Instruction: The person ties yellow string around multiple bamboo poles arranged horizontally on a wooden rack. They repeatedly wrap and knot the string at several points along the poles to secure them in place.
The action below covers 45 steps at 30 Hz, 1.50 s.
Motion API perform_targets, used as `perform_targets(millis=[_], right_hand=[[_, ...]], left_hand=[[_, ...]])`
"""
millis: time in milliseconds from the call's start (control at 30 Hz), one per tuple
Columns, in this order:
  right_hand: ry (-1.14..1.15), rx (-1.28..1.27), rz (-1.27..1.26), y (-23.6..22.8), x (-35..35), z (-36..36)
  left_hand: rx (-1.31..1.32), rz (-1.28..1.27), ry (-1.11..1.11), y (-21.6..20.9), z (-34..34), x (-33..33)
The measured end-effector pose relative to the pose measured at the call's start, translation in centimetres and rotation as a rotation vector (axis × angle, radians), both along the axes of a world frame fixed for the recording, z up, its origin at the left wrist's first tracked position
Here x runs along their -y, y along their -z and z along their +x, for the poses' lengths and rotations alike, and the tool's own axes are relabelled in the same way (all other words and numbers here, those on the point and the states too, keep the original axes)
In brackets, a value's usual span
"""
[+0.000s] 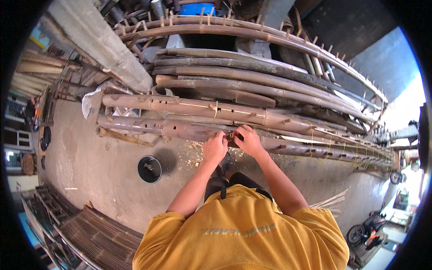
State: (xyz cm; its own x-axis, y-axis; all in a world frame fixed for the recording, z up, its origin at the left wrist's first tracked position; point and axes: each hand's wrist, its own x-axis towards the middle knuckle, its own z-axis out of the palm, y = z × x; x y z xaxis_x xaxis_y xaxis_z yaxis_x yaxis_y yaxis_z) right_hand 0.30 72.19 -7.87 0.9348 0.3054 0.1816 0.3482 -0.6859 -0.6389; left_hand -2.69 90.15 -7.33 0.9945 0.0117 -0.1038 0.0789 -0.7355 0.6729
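A brown bamboo pole [189,130] with square holes cut along it runs across in front of me. Both my hands meet over its middle. My left hand [215,147] has its fingers bent and pressed together at the pole's upper side. Just to its right, my right hand [248,140] is closed in a pinch, fingertips turned toward the left ones. What sits between the fingertips is too small and hidden to make out. Behind lies a second, lighter bamboo pole [180,105] with holes and short pegs, parallel to the first. Yellow string [312,139] loops around the poles at right.
A dark bucket [149,169] stands on the concrete floor at left, near scattered wood shavings [192,157]. Several long bamboo poles [252,83] are stacked beyond. A slatted bamboo panel [101,236] lies lower left, thin strips [332,200] at right. Motorcycles [366,229] stand far right.
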Motion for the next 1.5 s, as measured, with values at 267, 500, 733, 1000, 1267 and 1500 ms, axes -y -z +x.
perform_targets(millis=[267, 500, 733, 1000, 1267, 1500], right_hand=[[-0.016, -0.157, 0.114, -0.4, 0.7, 0.7], [-0.004, -0.381, 0.362, -1.3, 0.4, 1.2], [-0.206, -0.295, 0.242, -3.5, 0.5, 2.2], [-0.305, 0.144, -0.042, -3.8, 0.7, -0.6], [-0.191, -0.012, 0.264, -2.3, 4.8, -7.6], [0.168, -0.664, 1.172, -5.1, 14.8, -12.6]], left_hand=[[-0.117, -0.363, -0.022, 2.2, 2.9, -1.6], [-0.136, -0.244, 0.007, 1.0, 2.8, -1.2], [-0.05, -0.262, 0.097, 1.6, 0.5, -1.2], [0.004, -0.61, 0.058, 3.6, -0.5, -0.6], [0.102, -0.537, -0.219, 5.4, -2.6, 0.3], [-0.107, -0.748, 0.131, -4.8, -6.7, 12.2]])
